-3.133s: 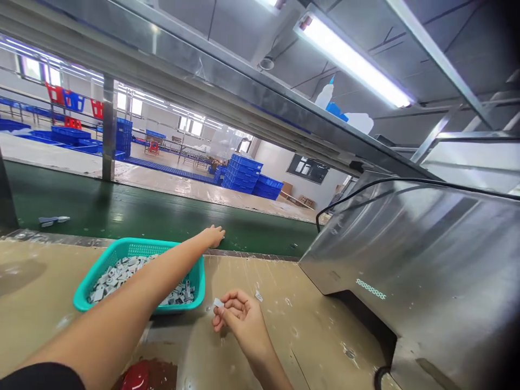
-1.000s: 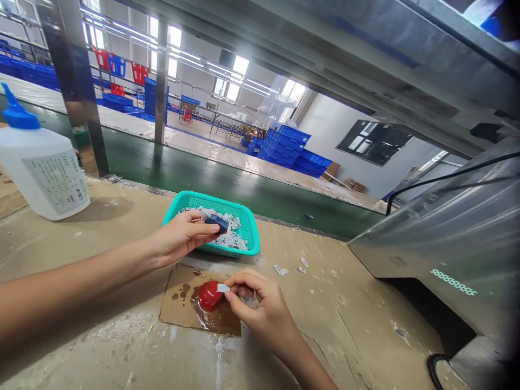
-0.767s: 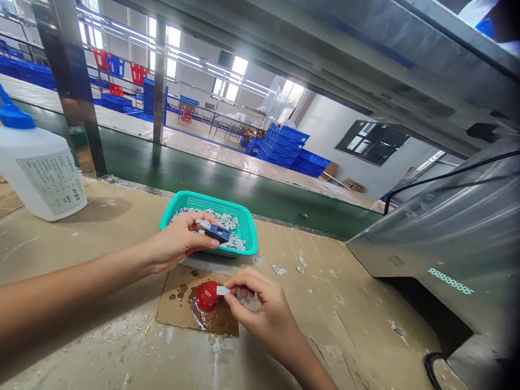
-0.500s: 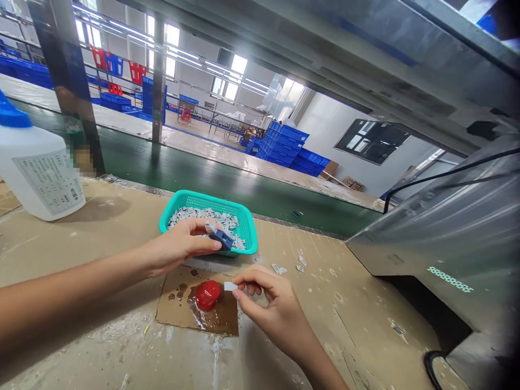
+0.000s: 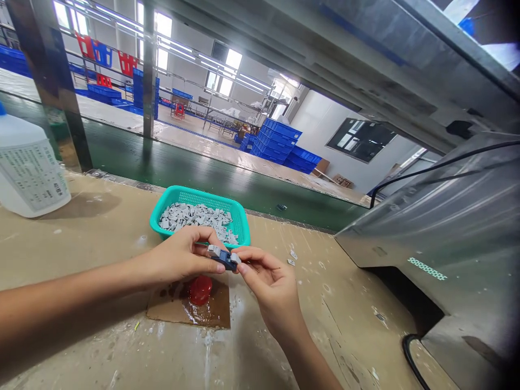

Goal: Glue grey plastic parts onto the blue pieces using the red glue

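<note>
My left hand (image 5: pixel 184 254) is closed on a dark blue part (image 5: pixel 226 260) that has a light grey piece at its left end. From the right, my right hand (image 5: pixel 270 279) pinches a small white piece (image 5: pixel 235 258) against the other end of the blue part. Just behind my hands, a teal basket (image 5: pixel 245 222) holds many small grey-white pieces (image 5: pixel 195 215). Below my hands lies a wet red round object (image 5: pixel 200 290) on a square of brown cardboard (image 5: pixel 166 310).
A white bottle (image 5: pixel 32 168) stands at the left. Two loose pieces (image 5: pixel 292 257) lie right of the basket. Behind the table (image 5: pixel 162 357) runs a green conveyor (image 5: pixel 122 154). A metal housing (image 5: pixel 426 238) with a black cable is at the right.
My right hand has moved up from beside the red object, bringing the white piece to the blue part. My left hand has shifted slightly down relative to the basket. The whole view has shifted a little.
</note>
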Demonstrator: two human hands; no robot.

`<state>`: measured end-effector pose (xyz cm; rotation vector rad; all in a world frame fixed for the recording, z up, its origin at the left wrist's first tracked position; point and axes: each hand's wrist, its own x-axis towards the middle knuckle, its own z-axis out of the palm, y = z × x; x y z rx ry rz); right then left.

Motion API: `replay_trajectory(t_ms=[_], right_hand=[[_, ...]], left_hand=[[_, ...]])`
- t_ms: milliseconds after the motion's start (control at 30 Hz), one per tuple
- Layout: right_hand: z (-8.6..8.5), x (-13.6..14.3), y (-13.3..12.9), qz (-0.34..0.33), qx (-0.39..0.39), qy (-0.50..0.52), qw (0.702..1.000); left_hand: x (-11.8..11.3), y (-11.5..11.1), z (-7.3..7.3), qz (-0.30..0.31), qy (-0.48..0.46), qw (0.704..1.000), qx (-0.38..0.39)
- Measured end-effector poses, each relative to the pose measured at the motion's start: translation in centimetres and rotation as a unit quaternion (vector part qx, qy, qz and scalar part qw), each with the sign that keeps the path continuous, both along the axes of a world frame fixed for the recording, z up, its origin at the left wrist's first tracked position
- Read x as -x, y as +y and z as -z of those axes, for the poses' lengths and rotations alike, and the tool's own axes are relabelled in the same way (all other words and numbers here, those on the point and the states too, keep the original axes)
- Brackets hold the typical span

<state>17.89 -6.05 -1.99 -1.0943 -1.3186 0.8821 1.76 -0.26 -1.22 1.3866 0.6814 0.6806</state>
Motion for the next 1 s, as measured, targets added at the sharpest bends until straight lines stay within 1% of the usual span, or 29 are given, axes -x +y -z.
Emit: replay_trajectory(t_ms=[133,233,300,367,433,467,500,533,600,667,733,833,933,1000], right_hand=[[-0.1,0.3,-0.1,0.027,-0.041,-0.027,0.998],[0.0,0.3,-0.4,0.044,-0.079,-0.098,0.991],[0.1,0.5,-0.8,0.057,-0.127,-0.185,0.973],[0.2,0.7,-1.1,0.069,-0.192,-0.273,0.94],[0.2,0.9,-1.4,0.075,-0.242,-0.332,0.909],[0.2,1.0,-1.5,0.07,-0.248,-0.346,0.902],[0.1,1.0,-1.6,0.059,-0.237,-0.347,0.905],[0.1,0.9,-1.5,0.044,-0.212,-0.333,0.918],[0.0,0.4,-1.3,0.022,-0.144,-0.261,0.954],[0.1,-0.2,-0.8,0.026,-0.088,-0.165,0.982],[0.3,-1.0,-0.1,0.045,-0.054,-0.098,0.993],[0.7,-1.8,0.7,0.053,-0.02,-0.068,0.996],[1.1,-2.0,1.0,0.053,-0.007,-0.064,0.997],[1.3,-2.2,0.9,0.055,-0.001,-0.073,0.996]], left_hand=[[-0.1,-0.2,-0.1,0.001,0.007,0.999,-0.037],[-0.3,-0.4,0.1,-0.018,0.005,0.997,-0.075],[-0.3,-0.5,0.1,-0.039,-0.003,0.995,-0.092],[-0.4,-0.7,-0.1,-0.055,-0.013,0.994,-0.098],[-0.5,-0.7,-0.4,-0.067,-0.029,0.993,-0.097],[-0.6,-0.7,-0.6,-0.07,-0.045,0.993,-0.085],[-0.6,-0.6,-0.8,-0.071,-0.069,0.993,-0.058],[-0.6,-0.5,-1.0,-0.07,-0.101,0.992,-0.014],[-0.6,-0.1,-1.3,-0.07,-0.166,0.978,0.101],[-0.4,0.4,-1.3,-0.078,-0.204,0.955,0.203],[-0.3,0.7,-1.2,-0.083,-0.209,0.941,0.253],[-0.1,0.7,-1.0,-0.075,-0.194,0.944,0.255],[0.0,0.5,-1.0,-0.055,-0.191,0.956,0.214],[0.2,0.4,-1.3,-0.037,-0.201,0.963,0.177]])
